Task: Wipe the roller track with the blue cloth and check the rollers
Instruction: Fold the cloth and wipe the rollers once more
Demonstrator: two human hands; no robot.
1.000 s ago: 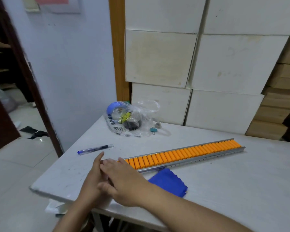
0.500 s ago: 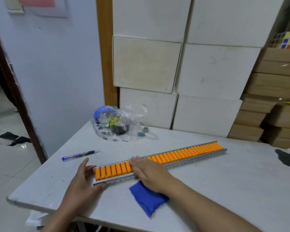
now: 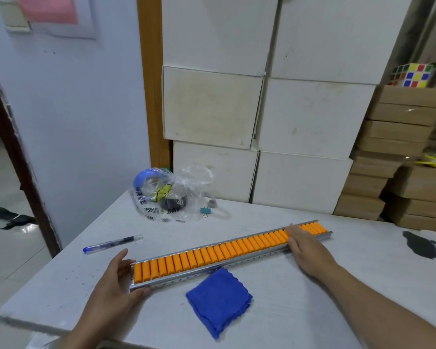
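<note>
A long metal roller track (image 3: 219,253) with many orange rollers lies diagonally across the grey table (image 3: 312,298). My left hand (image 3: 116,278) cups the track's near left end, thumb behind it and fingers along the front rail. My right hand (image 3: 303,244) rests flat on the rollers close to the far right end, fingers spread. A folded blue cloth (image 3: 218,299) lies on the table just in front of the track, touched by neither hand.
A blue pen (image 3: 112,244) lies left of the track. A clear plastic bag (image 3: 166,195) of small items and a binder clip (image 3: 205,211) sit at the back. White boxes (image 3: 300,117) stack behind the table. A dark stain (image 3: 422,244) marks the right side.
My right hand has slid along the rollers from the left end to near the right end. The left hand stays at the left end. The cloth is uncovered.
</note>
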